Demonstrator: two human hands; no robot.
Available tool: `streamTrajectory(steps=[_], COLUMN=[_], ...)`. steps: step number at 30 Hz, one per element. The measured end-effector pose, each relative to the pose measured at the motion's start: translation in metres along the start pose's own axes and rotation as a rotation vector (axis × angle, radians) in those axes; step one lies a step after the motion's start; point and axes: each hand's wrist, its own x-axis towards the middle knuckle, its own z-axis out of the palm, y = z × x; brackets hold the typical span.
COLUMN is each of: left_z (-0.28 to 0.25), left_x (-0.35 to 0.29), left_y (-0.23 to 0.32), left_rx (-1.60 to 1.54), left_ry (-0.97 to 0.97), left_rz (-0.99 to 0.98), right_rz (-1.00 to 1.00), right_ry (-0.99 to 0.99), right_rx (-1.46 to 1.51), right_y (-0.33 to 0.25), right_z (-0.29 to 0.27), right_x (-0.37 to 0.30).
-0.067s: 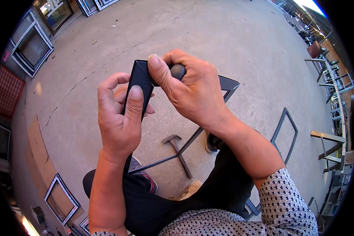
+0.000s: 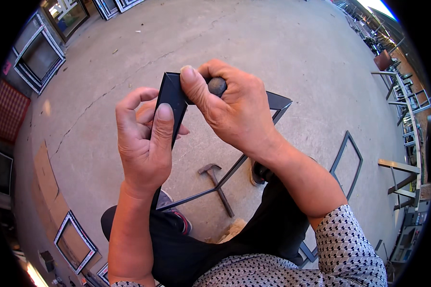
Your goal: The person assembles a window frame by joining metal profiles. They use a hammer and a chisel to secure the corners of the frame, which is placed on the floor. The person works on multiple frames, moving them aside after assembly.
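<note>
Head view: we have both hands up at chest height over a concrete floor (image 2: 282, 43). Left hand (image 2: 146, 143) is closed around the black metal frame (image 2: 173, 98) just below its mitred corner, thumb flat on the face, fingers curled behind. Right hand (image 2: 234, 110) is closed on a small dark rounded tool (image 2: 217, 86), thumb pressed on the frame corner beside it; what the tool is exactly, we cannot tell. The frame runs down from the corner between our knees, with its far corner (image 2: 280, 103) showing past the right wrist.

Our judgement on doing this step well: keep the left grip close under the corner so the bar does not twist, hold the tool square to the joint, and keep the right thumb off the sharp mitre edge. Pressure should go into the corner, not sideways, or the frame may swing.

On the floor below lies a hammer (image 2: 216, 184), near our shoe (image 2: 257, 173). 1 more dark frame (image 2: 347, 162) lies to the right, and framed window units (image 2: 38, 57) lean at upper left.
</note>
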Motion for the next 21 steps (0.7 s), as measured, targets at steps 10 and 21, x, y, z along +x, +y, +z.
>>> streamTrajectory(steps=[10,21], left_z=[-0.002,-0.006], left_x=[0.001,-0.002], left_y=[0.007,0.002], left_rx=[-0.058,-0.102], left_ry=[-0.005,0.02], left_rz=[-0.061,-0.054], right_rz=[-0.027,-0.018], right_ry=[-0.007,-0.057], right_rx=[0.016,0.061], right_y=[0.009,0.008], right_z=[0.006,0.008], right_x=[0.002,0.004])
